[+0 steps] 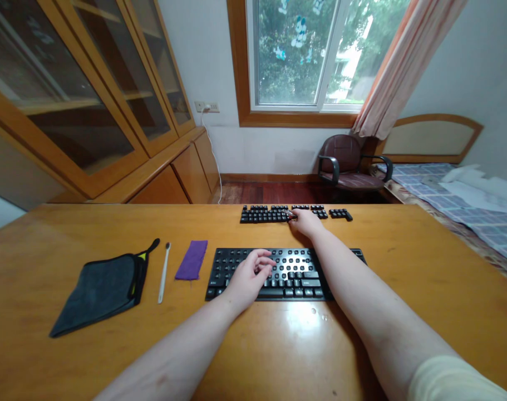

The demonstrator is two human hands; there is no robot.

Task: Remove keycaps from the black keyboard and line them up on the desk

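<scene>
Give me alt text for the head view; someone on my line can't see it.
The right hand holds what looks like a thin metal tool at rows of black keycaps near the far edge of the desk. The left hand is over a black keyboard with many caps missing. Left of it lie a purple cloth, a white toothbrush and a folded gray cloth.

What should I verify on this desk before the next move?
1. Loose keycaps set out in rows beyond the keyboard: ok.
2. Right hand holding the thin metallic tool at those rows: ok.
3. Keycap gripped by the tool: cannot tell, too small to see.
4. Keyboard fully capped: not ok, many positions are bare.
5. Left hand free of small parts: cannot tell, its fingers curl over the keyboard.
6. Purple cloth and white brush clear of the keyboard: ok, both lie left of it.
</scene>
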